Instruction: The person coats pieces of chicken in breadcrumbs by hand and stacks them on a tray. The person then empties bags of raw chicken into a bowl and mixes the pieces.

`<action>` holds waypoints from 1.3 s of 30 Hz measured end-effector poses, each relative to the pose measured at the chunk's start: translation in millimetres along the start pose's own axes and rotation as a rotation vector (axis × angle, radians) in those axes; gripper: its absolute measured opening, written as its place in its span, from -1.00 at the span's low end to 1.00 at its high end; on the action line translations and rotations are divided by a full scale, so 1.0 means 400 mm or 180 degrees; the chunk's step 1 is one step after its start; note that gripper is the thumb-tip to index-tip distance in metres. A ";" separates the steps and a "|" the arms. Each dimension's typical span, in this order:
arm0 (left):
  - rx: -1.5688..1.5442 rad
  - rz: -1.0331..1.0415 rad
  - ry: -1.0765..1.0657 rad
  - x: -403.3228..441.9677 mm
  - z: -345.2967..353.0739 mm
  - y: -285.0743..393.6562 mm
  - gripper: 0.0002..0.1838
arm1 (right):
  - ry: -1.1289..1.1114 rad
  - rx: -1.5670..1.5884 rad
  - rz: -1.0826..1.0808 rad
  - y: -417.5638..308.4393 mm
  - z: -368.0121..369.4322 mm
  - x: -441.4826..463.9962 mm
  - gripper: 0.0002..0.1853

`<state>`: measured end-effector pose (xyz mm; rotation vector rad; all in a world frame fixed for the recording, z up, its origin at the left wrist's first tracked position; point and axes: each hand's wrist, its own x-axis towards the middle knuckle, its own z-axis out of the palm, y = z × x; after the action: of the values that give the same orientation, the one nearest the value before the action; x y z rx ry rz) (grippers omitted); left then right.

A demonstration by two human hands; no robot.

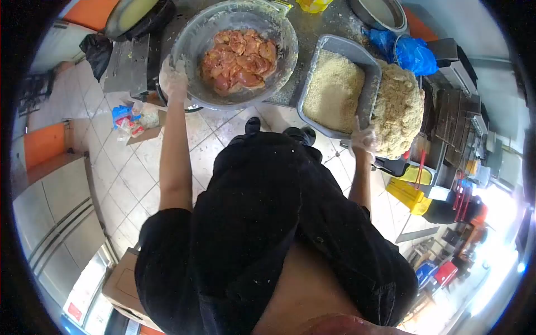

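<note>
My left hand (174, 81), in a clear plastic glove, grips the left rim of a large metal bowl (187, 47). Raw chicken pieces (240, 60), reddish and wet-looking, lie in a heap inside it. To the right stands a grey rectangular tub (365, 72) with pale breadcrumbs (334, 89) in it. My right hand (364, 139), also gloved, is closed on the tub's near right corner; part of its grip is hidden. Right beside the tub is a big mound of crumb-coated pieces (397, 109).
A dark pan of pale liquid (131, 19) is at the upper left, and a round metal pot (382, 14) at the upper right. Blue plastic bags (416, 54) lie behind the mound. On the tiled floor sits a cardboard box of rubbish (146, 120). Yellow containers (410, 192) stand lower right.
</note>
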<state>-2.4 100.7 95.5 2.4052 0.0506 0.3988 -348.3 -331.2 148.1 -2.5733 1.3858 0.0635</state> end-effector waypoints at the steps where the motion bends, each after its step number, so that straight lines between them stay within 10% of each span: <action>1: 0.0222 0.0251 -0.0142 0.011 -0.011 0.006 -0.59 | 0.0049 -0.0127 -0.0005 -0.027 0.014 -0.004 -0.25; 6: -0.0091 0.0465 -0.0151 0.021 0.008 -0.032 -0.61 | -0.0166 0.1305 -0.0479 -0.078 -0.006 0.050 -0.32; 14: 0.0208 0.0676 0.0197 0.039 0.008 -0.018 -0.56 | 0.0002 0.0728 -0.0578 0.012 0.164 0.209 -0.35; 19: 0.0258 0.1100 0.0616 0.065 -0.062 0.079 -0.54 | -0.0244 0.0358 -0.1023 -0.125 -0.082 0.152 -0.27; 26: -0.5085 -0.1316 -0.3466 -0.036 -0.101 0.354 -0.40 | -0.1174 0.3017 -0.2877 -0.434 -0.096 0.062 -0.45; 33: -0.4043 -0.0802 -0.4081 -0.101 -0.100 0.398 -0.52 | -0.0567 0.0931 -0.3948 -0.648 -0.067 0.059 -0.65; 34: -0.3172 0.0271 -0.3487 -0.085 0.025 0.279 -0.56 | -0.0685 0.0609 -0.3920 -0.648 -0.070 0.065 -0.70; 39: -0.4096 -0.0901 -0.4469 -0.114 -0.117 0.370 -0.53 | -0.0619 0.1168 -0.3700 -0.639 -0.066 0.074 -0.74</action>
<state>-70.1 11.1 211.7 0.9444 -0.3680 -1.0931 -121.7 -225.0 213.2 -2.5286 -0.2631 -0.1146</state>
